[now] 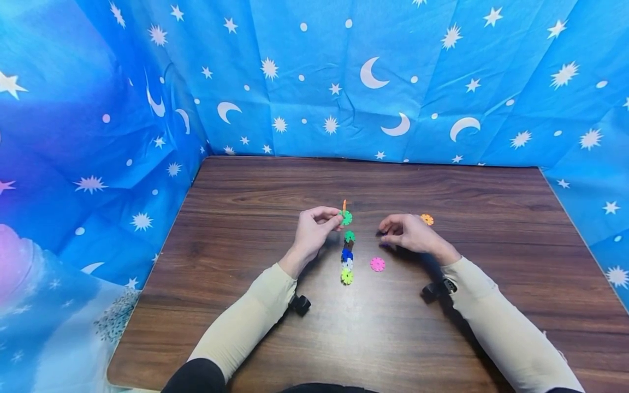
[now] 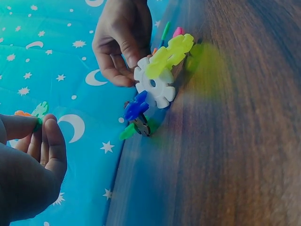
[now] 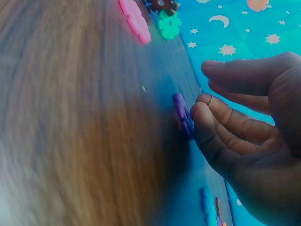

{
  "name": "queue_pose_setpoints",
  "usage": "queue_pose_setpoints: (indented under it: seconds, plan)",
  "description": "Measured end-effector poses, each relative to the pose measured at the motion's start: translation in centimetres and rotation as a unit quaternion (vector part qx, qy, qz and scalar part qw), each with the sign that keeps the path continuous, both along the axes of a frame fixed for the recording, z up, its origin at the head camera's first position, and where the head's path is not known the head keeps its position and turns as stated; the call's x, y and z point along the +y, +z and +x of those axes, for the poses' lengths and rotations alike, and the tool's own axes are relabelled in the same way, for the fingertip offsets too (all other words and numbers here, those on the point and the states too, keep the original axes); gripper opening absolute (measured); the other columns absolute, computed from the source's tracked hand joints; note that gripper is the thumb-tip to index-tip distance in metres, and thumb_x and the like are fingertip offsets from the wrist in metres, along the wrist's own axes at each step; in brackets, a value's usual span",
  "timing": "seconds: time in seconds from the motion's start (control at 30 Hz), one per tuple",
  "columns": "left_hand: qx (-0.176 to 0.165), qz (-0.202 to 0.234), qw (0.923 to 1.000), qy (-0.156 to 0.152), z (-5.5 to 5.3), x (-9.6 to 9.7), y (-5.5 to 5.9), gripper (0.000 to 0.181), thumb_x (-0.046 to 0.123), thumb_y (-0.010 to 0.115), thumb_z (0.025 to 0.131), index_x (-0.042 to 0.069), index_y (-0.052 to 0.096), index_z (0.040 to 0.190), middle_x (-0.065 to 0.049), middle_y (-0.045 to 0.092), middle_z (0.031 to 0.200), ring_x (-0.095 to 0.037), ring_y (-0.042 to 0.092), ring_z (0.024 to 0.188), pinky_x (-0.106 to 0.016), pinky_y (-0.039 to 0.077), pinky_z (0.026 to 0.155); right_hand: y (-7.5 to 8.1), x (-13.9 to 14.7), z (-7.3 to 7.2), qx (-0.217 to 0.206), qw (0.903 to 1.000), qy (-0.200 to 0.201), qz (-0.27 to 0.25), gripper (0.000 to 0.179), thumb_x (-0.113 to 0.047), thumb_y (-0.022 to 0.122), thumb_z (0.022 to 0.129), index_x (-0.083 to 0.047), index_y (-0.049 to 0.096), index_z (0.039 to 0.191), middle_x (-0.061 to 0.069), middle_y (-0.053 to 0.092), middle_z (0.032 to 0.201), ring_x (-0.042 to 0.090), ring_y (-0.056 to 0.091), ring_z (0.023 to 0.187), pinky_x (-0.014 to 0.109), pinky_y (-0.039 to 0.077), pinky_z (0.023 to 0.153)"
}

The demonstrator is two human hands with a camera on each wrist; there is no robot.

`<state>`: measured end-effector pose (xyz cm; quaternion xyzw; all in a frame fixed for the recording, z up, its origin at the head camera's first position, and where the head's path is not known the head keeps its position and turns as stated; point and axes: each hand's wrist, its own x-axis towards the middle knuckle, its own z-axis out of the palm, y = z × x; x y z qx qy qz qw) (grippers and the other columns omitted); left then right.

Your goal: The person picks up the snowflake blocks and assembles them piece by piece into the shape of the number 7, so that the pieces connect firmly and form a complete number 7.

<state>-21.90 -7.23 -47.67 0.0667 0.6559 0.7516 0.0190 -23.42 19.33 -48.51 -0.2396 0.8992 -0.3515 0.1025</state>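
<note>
My left hand pinches a green snowflake disc between thumb and fingers, with an orange disc joined to it and standing upright. Just nearer to me is a chain of linked discs: green, brown, blue, white and yellow-green. Over to the right, my right hand has its fingers loosely bent. A purple disc lies on the table right by its fingertips; whether they touch is unclear.
A pink disc lies right of the chain. Beyond my right hand is a loose orange disc. Low in the right wrist view a light-blue piece shows on the wooden table. A blue starry cloth hangs behind.
</note>
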Motion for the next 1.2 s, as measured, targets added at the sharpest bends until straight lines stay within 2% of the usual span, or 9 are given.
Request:
queue_pose_setpoints:
  seconds: [0.2,0.4,0.53,0.7,0.9,1.0,1.2]
  plan:
    - [0.0,0.002,1.0,0.001,0.0,0.0,-0.1,0.017,-0.005,0.07,0.085,-0.011,0.067,0.1,-0.002,0.071,0.077,-0.013,0.068,0.063,-0.04,0.062,0.07,0.1,-1.2,0.2,0.023,0.9997,0.009,0.0,0.02,-0.015,0.076,0.084,-0.008,0.069,0.102,-0.001,0.07,0.085,0.012,0.063,0.075,0.025,0.05,0.062]
    - [-0.004,0.003,1.0,0.003,-0.1,0.1,-0.3,0.016,-0.005,0.07,0.085,-0.011,0.068,0.099,-0.002,0.07,0.076,-0.014,0.067,0.063,-0.057,0.056,0.078,0.1,-2.6,0.2,0.025,0.9996,0.014,-0.006,0.022,-0.016,0.076,0.085,-0.007,0.068,0.103,-0.001,0.07,0.087,0.011,0.064,0.076,0.026,0.051,0.065]
    - [-0.007,0.001,1.0,0.005,-0.1,0.1,-0.3,0.016,-0.004,0.07,0.085,-0.011,0.068,0.099,-0.001,0.07,0.076,-0.013,0.067,0.063,-0.06,0.054,0.081,0.3,-3.6,0.2,0.025,0.9994,0.022,-0.004,0.024,-0.018,0.075,0.086,-0.006,0.067,0.106,0.0,0.07,0.088,0.011,0.065,0.078,0.028,0.052,0.068]
    - [-0.003,0.001,1.0,0.004,-0.1,0.1,-0.2,0.016,-0.004,0.07,0.085,-0.011,0.068,0.1,-0.001,0.07,0.076,-0.013,0.067,0.063,-0.059,0.055,0.079,0.4,-4.7,0.1,0.019,0.9995,0.026,0.006,0.028,-0.021,0.074,0.087,-0.005,0.067,0.108,0.0,0.07,0.09,0.011,0.064,0.079,0.029,0.054,0.069]
    - [0.001,-0.003,1.0,0.003,0.0,0.0,-0.2,0.015,-0.003,0.07,0.086,-0.009,0.069,0.099,-0.003,0.07,0.077,-0.015,0.067,0.064,-0.046,0.061,0.074,0.3,-5.7,-0.1,0.008,0.9991,0.037,0.019,0.033,-0.027,0.075,0.087,-0.008,0.067,0.112,-0.001,0.07,0.092,0.011,0.066,0.083,0.033,0.057,0.076]
    - [0.002,0.0,1.0,0.003,0.0,-0.1,-0.2,0.014,-0.003,0.07,0.086,-0.009,0.069,0.099,-0.002,0.07,0.077,-0.014,0.067,0.064,-0.04,0.062,0.071,0.2,-6.0,-0.1,0.007,0.9991,0.035,0.024,0.038,-0.031,0.075,0.086,-0.008,0.067,0.114,0.0,0.07,0.094,0.011,0.065,0.082,0.033,0.057,0.075]
    - [-0.001,-0.001,1.0,0.005,0.0,-0.2,-0.3,0.015,-0.003,0.07,0.086,-0.01,0.068,0.099,-0.003,0.07,0.077,-0.013,0.067,0.064,-0.044,0.061,0.073,-0.1,-6.4,-0.2,0.011,0.9987,0.036,0.035,0.042,-0.034,0.076,0.085,-0.007,0.067,0.116,0.003,0.07,0.095,0.01,0.062,0.077,0.029,0.054,0.068]
